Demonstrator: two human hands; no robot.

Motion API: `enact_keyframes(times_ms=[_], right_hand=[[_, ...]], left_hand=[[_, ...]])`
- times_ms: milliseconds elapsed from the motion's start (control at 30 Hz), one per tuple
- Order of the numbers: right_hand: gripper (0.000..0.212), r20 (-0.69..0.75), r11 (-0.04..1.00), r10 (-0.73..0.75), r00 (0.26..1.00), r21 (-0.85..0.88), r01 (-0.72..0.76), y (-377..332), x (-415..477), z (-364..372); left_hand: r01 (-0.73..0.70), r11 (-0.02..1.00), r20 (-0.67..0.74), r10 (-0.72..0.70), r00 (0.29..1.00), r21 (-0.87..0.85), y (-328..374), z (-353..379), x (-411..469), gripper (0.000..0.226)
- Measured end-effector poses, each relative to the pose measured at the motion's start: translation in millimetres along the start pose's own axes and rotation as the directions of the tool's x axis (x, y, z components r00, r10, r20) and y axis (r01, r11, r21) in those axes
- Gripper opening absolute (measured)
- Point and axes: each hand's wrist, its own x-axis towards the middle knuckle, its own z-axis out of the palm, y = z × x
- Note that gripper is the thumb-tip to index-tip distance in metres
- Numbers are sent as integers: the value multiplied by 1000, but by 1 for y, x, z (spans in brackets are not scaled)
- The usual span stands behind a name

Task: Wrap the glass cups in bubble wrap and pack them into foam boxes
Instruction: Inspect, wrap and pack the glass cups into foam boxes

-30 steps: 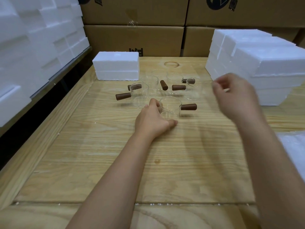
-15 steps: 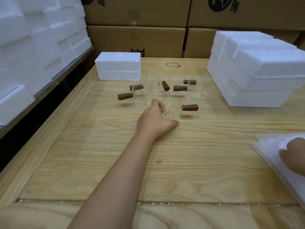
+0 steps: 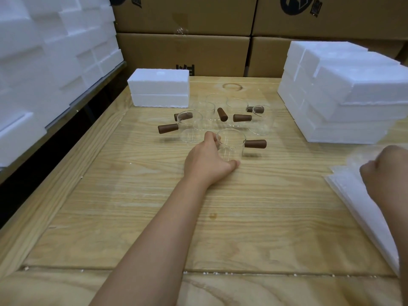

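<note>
- Two hands working: left hand (image 3: 207, 161) is gripping the nearest glass cup (image 3: 231, 146), fingers curling round its left wall, thumb lying low at the front by the base; the cup is standing upright on the table (image 3: 132, 206), its brown handle sticking out to the right.
- Right hand (image 3: 384, 171) is sitting on the bubble wrap (image 3: 364, 217) at the table's right edge, fingers curling in and pinching what looks like the top sheet; that area is blurring.
- Step, judging: fetching one cup and one sheet, so wrapping is just starting; nothing is showing as wrapped yet.
- Next move is calling for pulling one sheet free to the bare middle of the table and setting the cup on it; thin glass, so a gentle grip.
- Other glass cups (image 3: 191, 129) are standing bunched just behind the held one, all unwrapped.
- One closed foam box (image 3: 159, 88) is sitting behind the cups, left; contents hidden.
- More foam boxes (image 3: 353, 96) are stacking up at far right, also closed; none is lying open for packing.
</note>
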Motion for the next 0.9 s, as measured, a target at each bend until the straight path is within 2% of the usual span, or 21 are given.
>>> enact_keyframes(times_ms=[100,167,233,333,400,467,567,633,700,800,900], right_hand=[[16,-142,980,-182,973,50,191,-29,-13,-24],[19,-247,943,-309,919,44,329,-59,-27,-42],[19,-365,878,-420,831,67,474,-85,-39,-52],[5,-523,703,-606,600,1,711,-110,-45,-41],[6,-567,576,-698,438,-80,814,-112,-40,-22],[11,-576,505,-737,354,-121,855,-105,-32,-1],[12,-598,478,-730,331,-102,872,-91,-25,22],[13,-612,459,-717,333,-55,887,-84,-22,28],[12,-640,435,-686,347,22,900,-81,-20,28],[14,-675,383,-651,347,102,918,-82,-22,27],[17,-695,325,-655,297,97,941,-86,-28,23]], left_hand=[[-5,1000,-6,5,1000,17,0,1,1,67],[-5,1000,-8,5,1000,11,-1,1,2,67],[-14,1000,-9,14,1000,10,-1,1,2,66],[-46,999,-2,46,999,16,-1,0,1,66],[-65,998,14,65,998,18,-1,-1,1,67],[-80,997,30,79,996,18,-1,-1,1,68],[-108,994,41,108,993,11,-2,0,2,76],[-130,991,56,133,990,-40,-2,-1,2,99],[-175,967,66,190,980,-183,-2,-3,-1,115],[-285,870,-30,299,954,-402,-1,-8,-9,106],[-425,801,-227,361,905,-422,2,-8,-11,80]])
